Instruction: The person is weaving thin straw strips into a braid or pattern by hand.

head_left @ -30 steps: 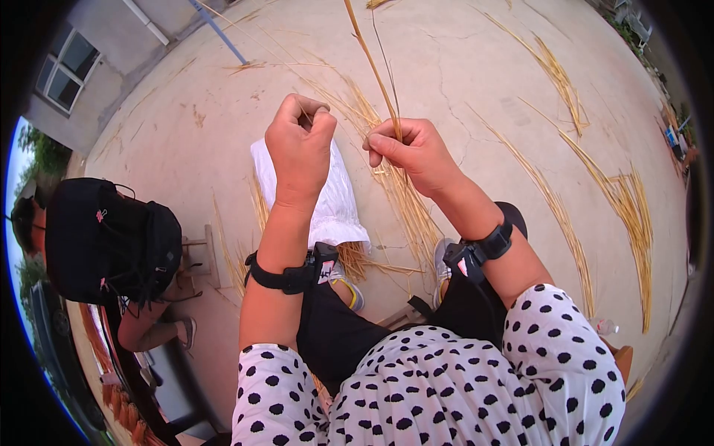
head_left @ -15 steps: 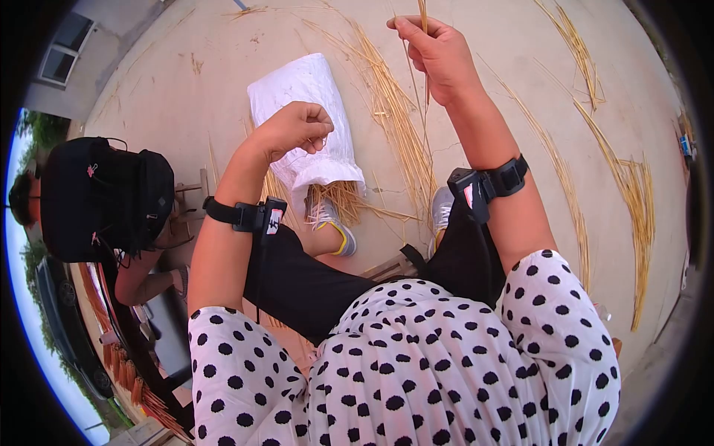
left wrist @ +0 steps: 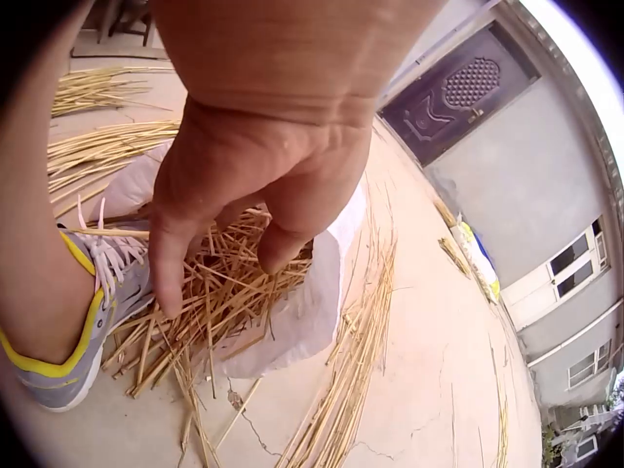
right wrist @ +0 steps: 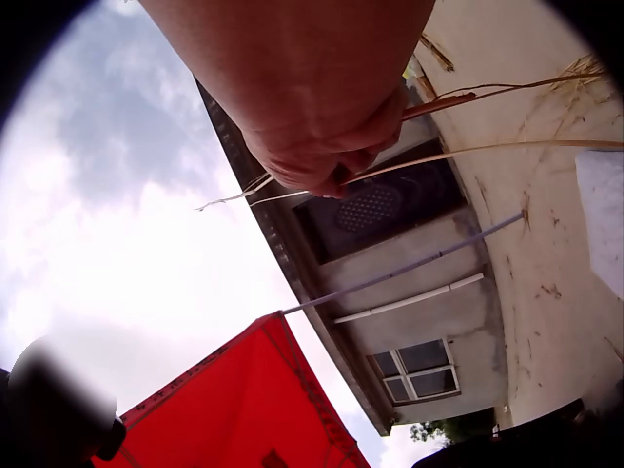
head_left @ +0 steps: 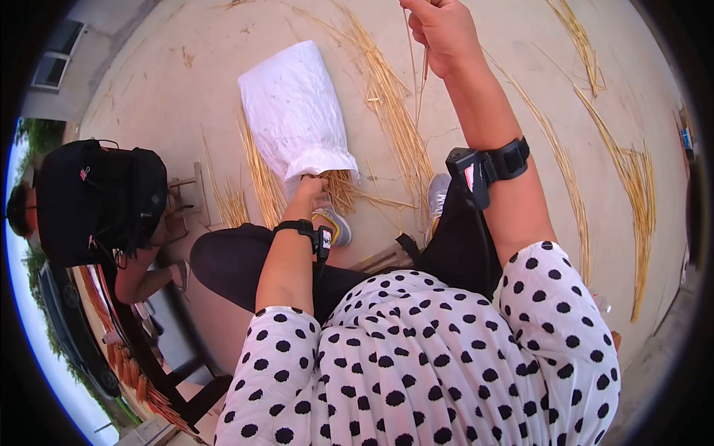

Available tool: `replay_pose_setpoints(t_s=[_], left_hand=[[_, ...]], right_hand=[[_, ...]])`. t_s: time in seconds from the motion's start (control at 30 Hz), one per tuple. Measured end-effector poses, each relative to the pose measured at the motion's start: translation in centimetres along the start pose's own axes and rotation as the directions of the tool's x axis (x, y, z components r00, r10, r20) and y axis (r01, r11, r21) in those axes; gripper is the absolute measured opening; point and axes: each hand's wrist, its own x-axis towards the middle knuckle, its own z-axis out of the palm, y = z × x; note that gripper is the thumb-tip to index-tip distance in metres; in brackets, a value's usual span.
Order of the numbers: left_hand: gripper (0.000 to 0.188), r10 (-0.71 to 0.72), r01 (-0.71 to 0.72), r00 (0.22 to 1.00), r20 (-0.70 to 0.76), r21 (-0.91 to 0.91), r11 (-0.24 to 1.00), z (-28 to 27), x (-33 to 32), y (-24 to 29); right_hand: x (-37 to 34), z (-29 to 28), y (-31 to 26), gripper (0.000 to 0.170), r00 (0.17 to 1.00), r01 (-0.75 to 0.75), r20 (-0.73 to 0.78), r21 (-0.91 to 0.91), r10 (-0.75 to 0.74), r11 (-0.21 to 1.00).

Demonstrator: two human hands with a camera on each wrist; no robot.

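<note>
A white woven sack (head_left: 291, 104) lies on the ground by the person's left foot, and short cut straw pieces (left wrist: 219, 283) spill from its mouth. The left hand (head_left: 315, 189) reaches down to that mouth. In the left wrist view its fingers (left wrist: 168, 268) hang apart over the cut straw, with the thumb spread from them. The right hand (head_left: 446, 36) is raised far forward at the top edge of the head view. Its fingers pinch a few long thin straw stalks (right wrist: 517, 145), whose lower ends trail below the hand.
Bundles of long straw (head_left: 387, 108) lie along the sack's right side and farther right (head_left: 632, 201). Grey shoes (head_left: 439, 201) stand close by. Another person with a black backpack (head_left: 100, 201) sits at left. A red canopy (right wrist: 249, 400) shows overhead.
The left hand has dropped from above the sack to its mouth. The right hand has moved up and forward, still pinching the straw stalks.
</note>
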Motion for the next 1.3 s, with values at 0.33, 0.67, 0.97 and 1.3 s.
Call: replay_pose_setpoints(t_s=[0.33, 0.67, 0.97, 1.3], left_hand=[[0.029, 0.643, -0.68, 0.73, 0.231, 0.338, 0.65, -5.7, -16.5, 18.5], [0.038, 0.97, -0.95, 0.139, -0.199, -0.305, 0.074, -8.9, -31.6, 24.7], [0.019, 0.907, -0.982, 0.002, -0.422, -0.174, -0.079, -13.4, -35.4, 25.3], [0.025, 0.889, -0.98, -0.042, -0.456, -0.154, -0.126, -16.0, -37.0, 25.0]], right_hand=[[-2.0, 2.4, -1.8, 0.019, 0.968, -0.135, 0.234, 0.165, 0.094, 0.977], [-4.1, 4.1, -1.1, 0.015, 0.833, -0.156, 0.53, -0.049, 0.158, 0.987], [-4.1, 3.9, 0.4, 0.015, 0.786, -0.088, 0.59, -0.189, 0.185, 0.978], [-4.0, 3.4, 0.0, 0.015, 0.771, -0.099, 0.599, -0.222, 0.215, 0.97]])
